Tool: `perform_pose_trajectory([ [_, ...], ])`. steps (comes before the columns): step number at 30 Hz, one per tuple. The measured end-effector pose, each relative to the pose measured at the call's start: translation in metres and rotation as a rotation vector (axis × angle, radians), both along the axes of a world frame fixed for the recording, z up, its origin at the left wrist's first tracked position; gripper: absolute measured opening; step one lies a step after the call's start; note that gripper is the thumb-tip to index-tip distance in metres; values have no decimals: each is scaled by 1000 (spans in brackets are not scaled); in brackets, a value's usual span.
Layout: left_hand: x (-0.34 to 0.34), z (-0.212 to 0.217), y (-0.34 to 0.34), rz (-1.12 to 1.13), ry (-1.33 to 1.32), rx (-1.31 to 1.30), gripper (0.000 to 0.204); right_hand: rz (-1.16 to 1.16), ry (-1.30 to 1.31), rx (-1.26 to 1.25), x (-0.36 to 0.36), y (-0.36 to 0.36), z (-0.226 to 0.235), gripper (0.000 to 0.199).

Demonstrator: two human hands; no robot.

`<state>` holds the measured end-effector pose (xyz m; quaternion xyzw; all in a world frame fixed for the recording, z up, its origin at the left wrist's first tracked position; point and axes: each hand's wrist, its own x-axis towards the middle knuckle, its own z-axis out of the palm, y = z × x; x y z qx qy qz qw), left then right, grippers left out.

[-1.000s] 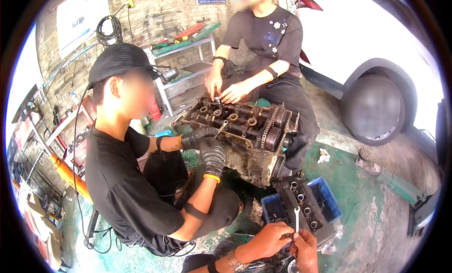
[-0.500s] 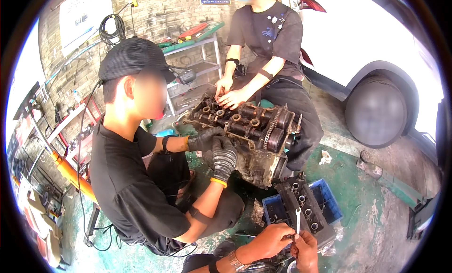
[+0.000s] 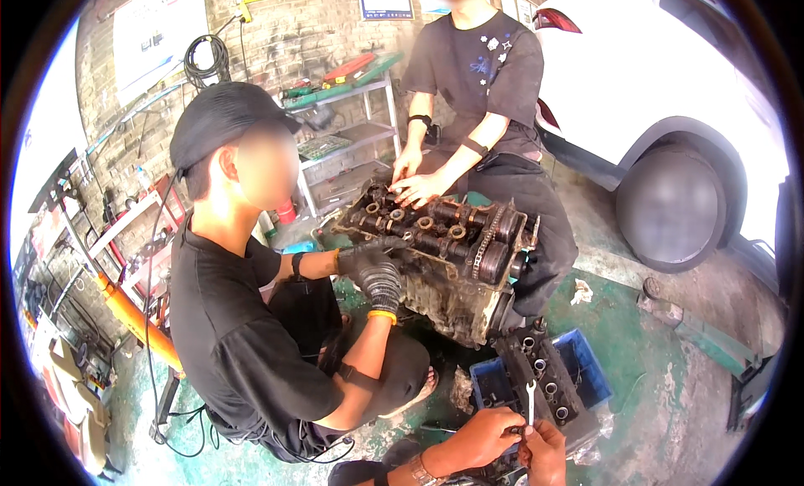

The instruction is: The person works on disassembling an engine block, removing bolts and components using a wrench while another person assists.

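My left hand point(image 3: 479, 436) is closed, its fingertips pinched at a small dark piece beside the wrench shaft; what that piece is I cannot tell. Upright in my right hand point(image 3: 545, 452) stands a silver open-end wrench point(image 3: 531, 400), its forked jaw on top and its lower end hidden by fingers. Both hands are close together at the lower edge. Just beyond them a dark valve cover point(image 3: 546, 377) with several round openings lies across a blue crate point(image 3: 587, 364).
A greasy engine point(image 3: 444, 276) with exposed camshafts and a timing chain stands mid-view. A co-worker in a black cap point(image 3: 230, 117) squats at its left, gloved hands point(image 3: 374, 276) against it. Another person's hands point(image 3: 416, 184) touch its top. A white car point(image 3: 603, 84) is right.
The squatting co-worker's gloved hands have shifted left along the engine's side. My hands keep their grip with the wrench upright. The whole view has tilted slightly.
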<state>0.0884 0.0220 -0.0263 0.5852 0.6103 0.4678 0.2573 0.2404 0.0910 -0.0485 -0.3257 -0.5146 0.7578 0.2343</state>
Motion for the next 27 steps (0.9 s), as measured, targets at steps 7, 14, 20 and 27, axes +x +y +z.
perform_pose_trajectory([
  [7,0,8,1,3,-16,-24,17,13,33,-11,1,1,4,19],
  [14,0,3,2,5,-22,-1,17,23,30,-24,0,2,4,20],
  [20,0,2,1,-5,-41,-25,16,27,22,-19,-1,1,4,21],
  [27,-1,0,0,-7,-9,-15,18,23,20,-54,-2,0,5,20],
])
